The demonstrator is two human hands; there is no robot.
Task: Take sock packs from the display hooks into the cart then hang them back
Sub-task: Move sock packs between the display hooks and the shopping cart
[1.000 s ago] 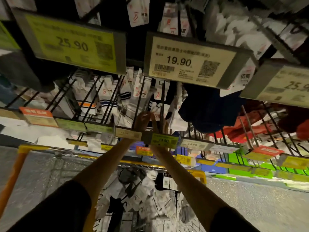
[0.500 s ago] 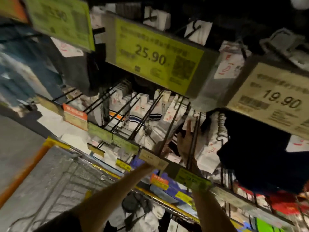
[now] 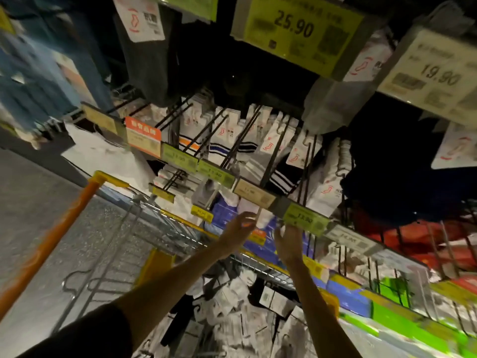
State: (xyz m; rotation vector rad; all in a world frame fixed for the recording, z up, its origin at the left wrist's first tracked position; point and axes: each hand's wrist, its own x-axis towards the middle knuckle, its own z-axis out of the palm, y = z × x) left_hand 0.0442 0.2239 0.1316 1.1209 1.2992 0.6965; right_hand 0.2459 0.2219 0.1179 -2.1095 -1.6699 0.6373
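Cart (image 3: 185, 223): heaped with sock packs (image 3: 232, 303); a pack seems to be passing between hook and cart, direction unclear.
Left hand (image 3: 238, 229): fingers curled, apparently pinching 1 white pack (image 3: 263, 218) just under the price tags.
Right hand (image 3: 290, 240): fingers nearly straight, gripping nothing visible.
Hook (image 3: 273, 153): next, the hanger must clear its tip.

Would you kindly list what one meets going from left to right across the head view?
orange cart handle → orange-red shelf tag → left hand → right hand → cream 19.90 price sign
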